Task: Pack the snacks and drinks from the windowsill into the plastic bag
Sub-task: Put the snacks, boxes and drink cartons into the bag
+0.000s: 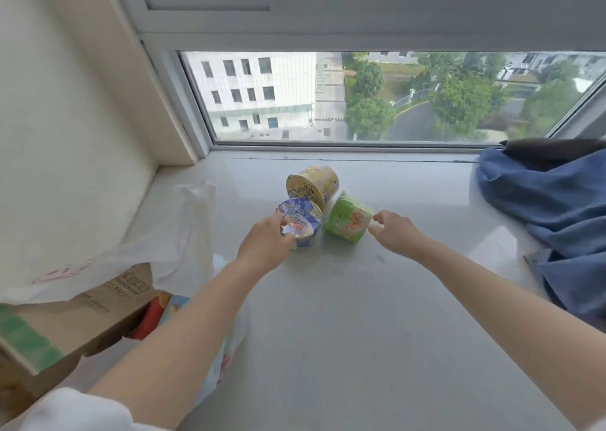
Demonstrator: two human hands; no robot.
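Mid-task view of the windowsill [377,299]. Three items left to pack, grouped near the glass: a blue-lidded cup [300,222], a yellow cup [313,184] lying on its side just behind and touching it, and a green packet [347,221] just beside the blue cup on the right. Left hand [265,245] grasping the blue-lidded cup, fingers curled over its lid and near wall. Right hand [395,230] arriving at the right edge of the green packet, fingertips at or almost at the wrapper, fingers loosely bent and not closed round anything. White plastic bag [170,233] slumped open at the left end of the sill, well apart from the group; a colourful package [164,309] and a brown carton [82,309] at its mouth, whether inside or merely under its edge not clear. Blue cloth [557,220] heaped at the right. Judged progress: probably partly packed, with three items remaining and the blue cup likely next.
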